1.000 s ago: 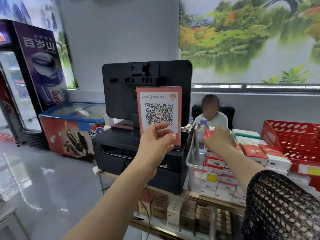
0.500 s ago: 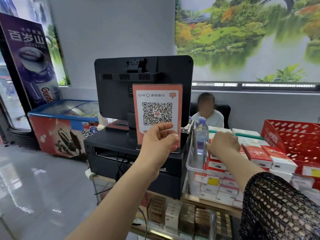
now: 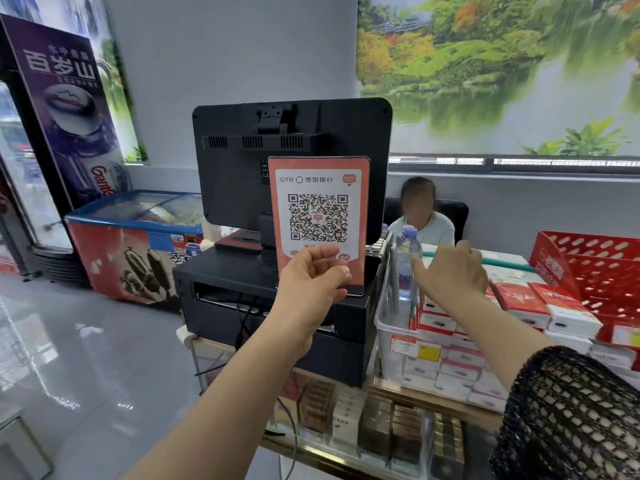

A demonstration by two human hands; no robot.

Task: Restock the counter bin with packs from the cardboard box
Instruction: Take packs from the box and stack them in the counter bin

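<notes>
Right hand (image 3: 450, 271) over counter bin (image 3: 386, 327), fingers hidden, grasp unclear. Left hand (image 3: 311, 282) left of bin, loosely curled, empty. Packs (image 3: 437, 320) stacked inside bin; best set new ones flat, edges aligned.

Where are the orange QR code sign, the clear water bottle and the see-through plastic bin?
Orange QR code sign (image 3: 318, 216): head view, middle of the code.
Clear water bottle (image 3: 404, 268): head view, its body.
See-through plastic bin (image 3: 388, 323): head view, bare front-left wall.
</notes>
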